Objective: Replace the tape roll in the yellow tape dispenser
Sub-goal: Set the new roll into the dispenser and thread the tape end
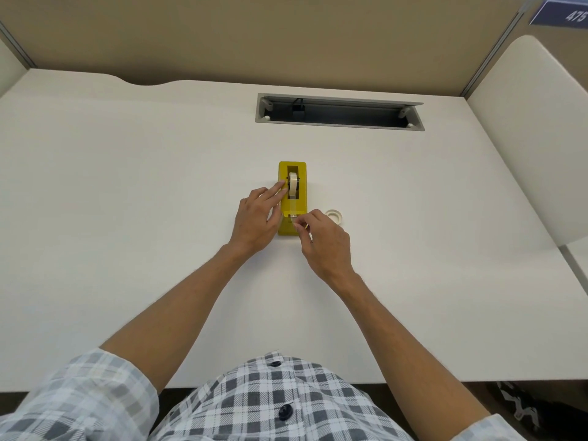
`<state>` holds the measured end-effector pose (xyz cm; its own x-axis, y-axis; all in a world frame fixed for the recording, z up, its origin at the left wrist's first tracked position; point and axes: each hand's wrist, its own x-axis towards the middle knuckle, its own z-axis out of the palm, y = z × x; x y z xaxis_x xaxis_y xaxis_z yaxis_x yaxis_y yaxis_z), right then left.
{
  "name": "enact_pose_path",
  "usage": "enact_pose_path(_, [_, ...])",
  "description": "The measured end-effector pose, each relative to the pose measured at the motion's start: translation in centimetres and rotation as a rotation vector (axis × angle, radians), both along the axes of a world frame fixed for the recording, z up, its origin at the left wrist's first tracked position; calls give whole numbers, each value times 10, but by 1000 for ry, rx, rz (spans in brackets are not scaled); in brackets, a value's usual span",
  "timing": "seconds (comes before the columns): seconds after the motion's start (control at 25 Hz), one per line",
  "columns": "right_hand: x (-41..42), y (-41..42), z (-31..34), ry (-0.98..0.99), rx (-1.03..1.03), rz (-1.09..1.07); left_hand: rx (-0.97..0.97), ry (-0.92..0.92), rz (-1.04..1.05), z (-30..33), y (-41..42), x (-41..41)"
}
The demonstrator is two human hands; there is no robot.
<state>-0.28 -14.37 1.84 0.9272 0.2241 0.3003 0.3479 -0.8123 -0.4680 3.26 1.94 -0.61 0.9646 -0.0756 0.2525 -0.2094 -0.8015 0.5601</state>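
Note:
The yellow tape dispenser [302, 183] stands in the middle of the white desk [127, 202], its long axis pointing away from me. A cream tape roll [293, 185] sits upright in its well, and a clear strip runs from the roll down to the cutter end. My left hand [257, 221] rests against the dispenser's left side, fingers spread and touching the roll's edge. My right hand [321, 240] pinches the tape end at the cutter with thumb and forefinger. A second, flat whitish tape roll [334, 215] lies on the desk just right of the dispenser.
A grey cable slot [339, 113] is cut into the desk behind the dispenser. A beige partition wall [286, 36] closes off the back. A white side panel [541, 138] rises at the right. My checked shirt fills the bottom.

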Motion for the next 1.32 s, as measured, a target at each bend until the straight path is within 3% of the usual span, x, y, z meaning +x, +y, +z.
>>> enact_pose_path(0.32, [0,0,-4,-23,1,2,-344,63,4,3,0,-8])
enact_pose_path(0.76, [1,-1,-17,-203,-42,-1,-262,19,29,-12,-8,-24])
enact_pose_path(1.2, [-14,-9,-31,-187,-144,63,37,-71,48,-14,-11,-27])
enact_pose_path(1.32, [-10,-11,-22,-237,-79,48,68,-77,55,-16,-13,-29])
